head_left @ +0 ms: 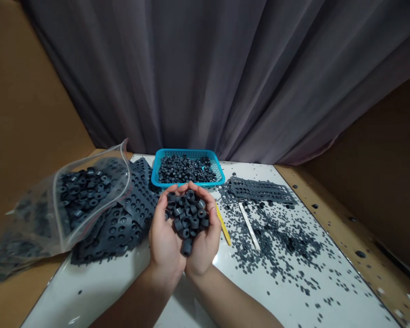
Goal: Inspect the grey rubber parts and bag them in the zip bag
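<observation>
Dark grey hollow cylinders [190, 214], loose heap in cupped hands [164, 243]

open air above cupped hands [164, 243] and blue basket [208, 184], plastic bag [57, 205] and dark sheets [118, 230] blocking left

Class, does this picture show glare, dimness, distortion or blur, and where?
Head view: glare on the glossy white table beside the right hand; head view: brown right-hand panel dimmer than brown left-hand panel; head view: clear plastic zip bag looks stretched towards the edge, probably wide-angle distortion; head view: held small black hollow cylinders show little motion blur.
</observation>
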A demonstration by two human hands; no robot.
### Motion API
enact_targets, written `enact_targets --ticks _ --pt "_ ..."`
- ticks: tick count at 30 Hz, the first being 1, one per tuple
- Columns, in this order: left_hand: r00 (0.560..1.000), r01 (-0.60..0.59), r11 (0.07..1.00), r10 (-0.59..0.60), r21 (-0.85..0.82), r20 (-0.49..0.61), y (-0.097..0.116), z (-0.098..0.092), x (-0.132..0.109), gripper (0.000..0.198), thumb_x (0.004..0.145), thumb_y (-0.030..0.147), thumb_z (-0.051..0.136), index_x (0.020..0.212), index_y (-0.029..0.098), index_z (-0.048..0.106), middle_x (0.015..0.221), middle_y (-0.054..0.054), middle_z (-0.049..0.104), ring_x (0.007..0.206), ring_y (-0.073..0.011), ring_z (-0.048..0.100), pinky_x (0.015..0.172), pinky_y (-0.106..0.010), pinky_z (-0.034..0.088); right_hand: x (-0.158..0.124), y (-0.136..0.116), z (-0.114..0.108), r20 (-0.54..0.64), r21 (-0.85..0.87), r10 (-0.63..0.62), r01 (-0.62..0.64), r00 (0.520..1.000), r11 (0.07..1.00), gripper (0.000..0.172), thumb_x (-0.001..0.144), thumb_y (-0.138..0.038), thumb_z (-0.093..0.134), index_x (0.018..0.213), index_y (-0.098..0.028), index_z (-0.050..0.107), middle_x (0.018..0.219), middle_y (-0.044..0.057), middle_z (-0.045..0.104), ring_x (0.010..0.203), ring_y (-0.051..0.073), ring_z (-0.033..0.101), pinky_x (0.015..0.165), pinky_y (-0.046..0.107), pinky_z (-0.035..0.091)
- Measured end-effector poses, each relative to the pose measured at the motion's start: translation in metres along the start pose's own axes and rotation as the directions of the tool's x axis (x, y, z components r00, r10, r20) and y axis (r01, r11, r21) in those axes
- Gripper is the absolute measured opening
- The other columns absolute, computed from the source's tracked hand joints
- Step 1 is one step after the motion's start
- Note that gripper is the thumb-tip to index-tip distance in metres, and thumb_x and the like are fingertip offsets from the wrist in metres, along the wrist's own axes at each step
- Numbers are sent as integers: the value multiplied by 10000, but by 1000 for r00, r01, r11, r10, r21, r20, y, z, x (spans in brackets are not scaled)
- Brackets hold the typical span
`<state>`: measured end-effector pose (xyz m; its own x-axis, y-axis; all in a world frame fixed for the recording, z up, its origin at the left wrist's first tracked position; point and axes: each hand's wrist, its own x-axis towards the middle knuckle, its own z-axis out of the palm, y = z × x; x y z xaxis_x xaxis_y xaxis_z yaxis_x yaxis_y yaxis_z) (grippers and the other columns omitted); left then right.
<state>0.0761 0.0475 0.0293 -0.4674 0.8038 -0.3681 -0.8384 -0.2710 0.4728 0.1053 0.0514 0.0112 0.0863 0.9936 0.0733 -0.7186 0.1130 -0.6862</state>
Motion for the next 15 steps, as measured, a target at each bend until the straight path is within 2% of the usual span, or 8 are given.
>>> enact_targets --ticks 5,8,13,15 --pt "1000 -24 999 25 -36 15 2 3 -3 249 815 303 443 934 188 628 1059 -64 656 1037 -200 590 975 -378 402 2 2 1 -79 112 145 -136 986 984 299 825 -363 372 930 -204 603 1022 29 638 1052 183 571 1022 427 354" --pt "999 -46 999 47 -19 21 3 4 -5 290 824 305 420 996 182 619 1156 -80 619 1102 -207 553 998 -382 379 3 2 1 -111 125 197 -183 974 975 299 803 -384 397 933 -203 597 1034 29 634 1074 187 563 1044 428 328" --pt "999 -30 1000 30 -2 18 5 3 -6 383 832 379 395 1094 180 591 1201 -90 592 1103 -221 550 994 -382 384 3 3 1 -167 122 243 -224 956 967 296 771 -381 432 952 -203 585 1057 31 635 1090 180 559 1028 395 358" --pt "1000 5 1000 -5 -13 -21 3 1 1 388 839 366 369 1093 166 584 1196 -96 591 1096 -216 553 987 -372 391 6 8 -2 -200 118 274 -254 941 960 301 767 -375 439 977 -207 576 1061 25 634 1076 168 566 1014 376 373"
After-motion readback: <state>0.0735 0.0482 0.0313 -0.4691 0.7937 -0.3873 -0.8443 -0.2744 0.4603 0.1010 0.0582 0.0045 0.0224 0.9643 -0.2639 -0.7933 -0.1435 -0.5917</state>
